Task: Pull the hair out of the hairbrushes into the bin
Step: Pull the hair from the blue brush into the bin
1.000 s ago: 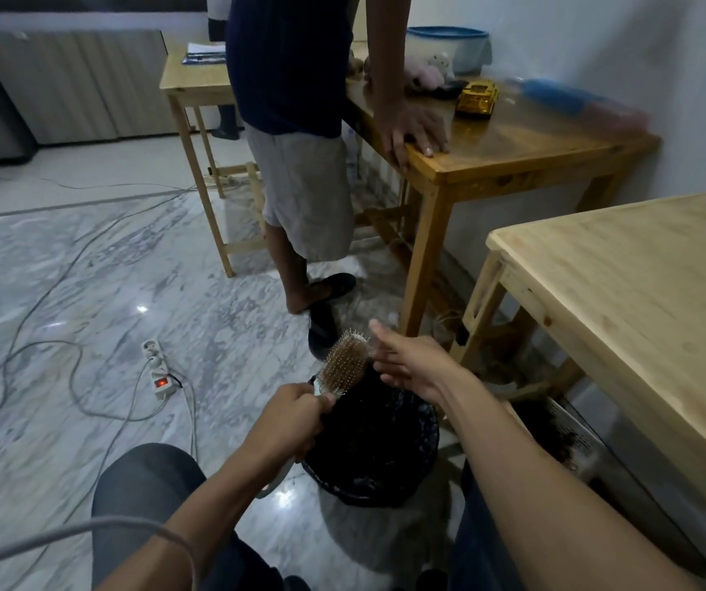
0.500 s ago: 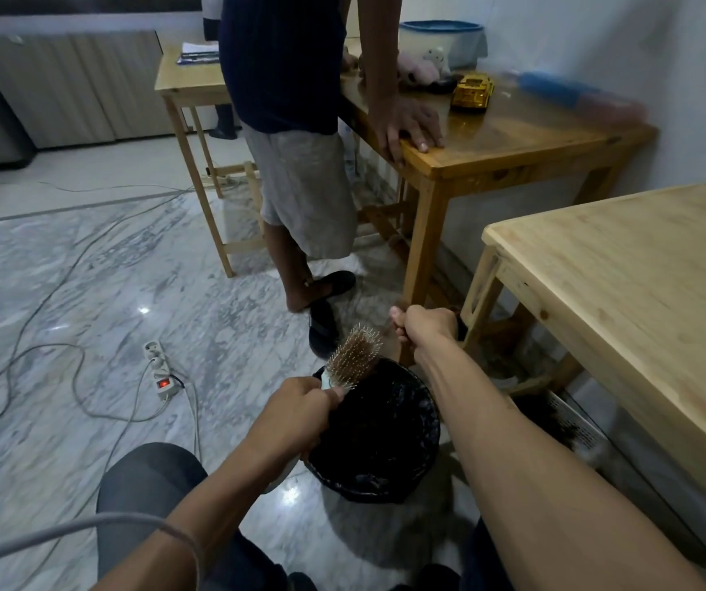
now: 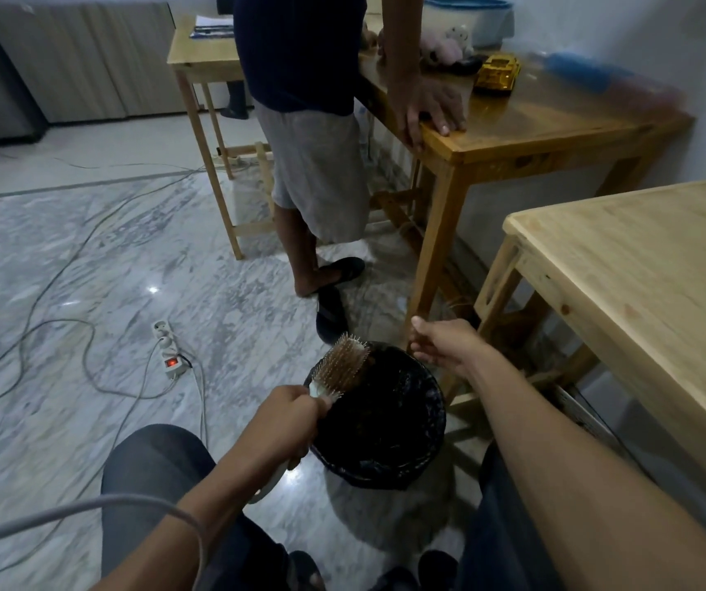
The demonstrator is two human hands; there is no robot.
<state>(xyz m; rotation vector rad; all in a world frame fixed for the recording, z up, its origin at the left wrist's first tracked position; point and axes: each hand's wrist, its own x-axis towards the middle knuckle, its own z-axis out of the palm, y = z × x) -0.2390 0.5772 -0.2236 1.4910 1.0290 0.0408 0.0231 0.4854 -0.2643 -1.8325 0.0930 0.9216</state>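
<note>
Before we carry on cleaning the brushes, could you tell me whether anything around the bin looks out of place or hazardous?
A power strip lies on the floor left of the bin with its switch lit, and loose cables loop across the marble; a trip hazard. Otherwise nothing stands out: the bin sits upright.

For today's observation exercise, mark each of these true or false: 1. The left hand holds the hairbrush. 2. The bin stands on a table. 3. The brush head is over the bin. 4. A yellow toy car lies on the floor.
1. True: the left hand grips the hairbrush by its handle.
2. False: the bin stands on the floor.
3. True, over its far left rim.
4. False: the yellow toy car is on the wooden table.
</note>
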